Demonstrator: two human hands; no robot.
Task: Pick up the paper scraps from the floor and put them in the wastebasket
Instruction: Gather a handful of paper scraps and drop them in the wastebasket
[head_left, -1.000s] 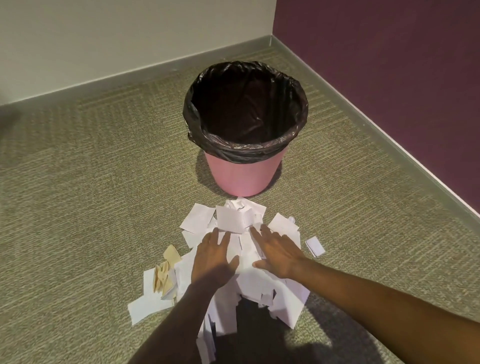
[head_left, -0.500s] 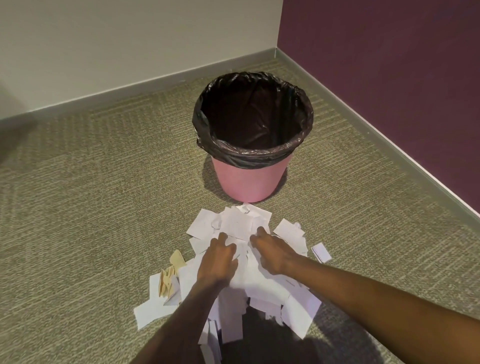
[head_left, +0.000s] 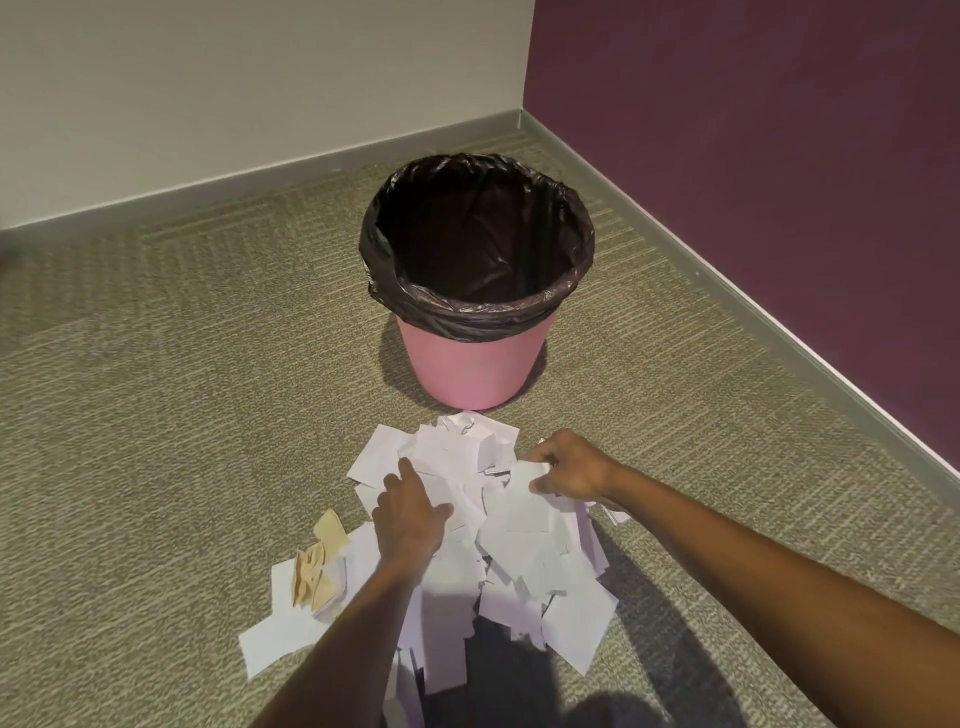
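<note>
Pressing flat left hand (head_left: 410, 519) on paper scraps (head_left: 524, 545), right hand (head_left: 571, 470) pinching pile's edge, wastebasket (head_left: 475, 358) just beyond

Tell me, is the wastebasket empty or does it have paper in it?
Empty as far as visible: the wastebasket shows only black liner inside.

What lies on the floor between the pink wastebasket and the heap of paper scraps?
In the head view, only a narrow strip of bare carpet separates wastebasket from paper scraps.
</note>
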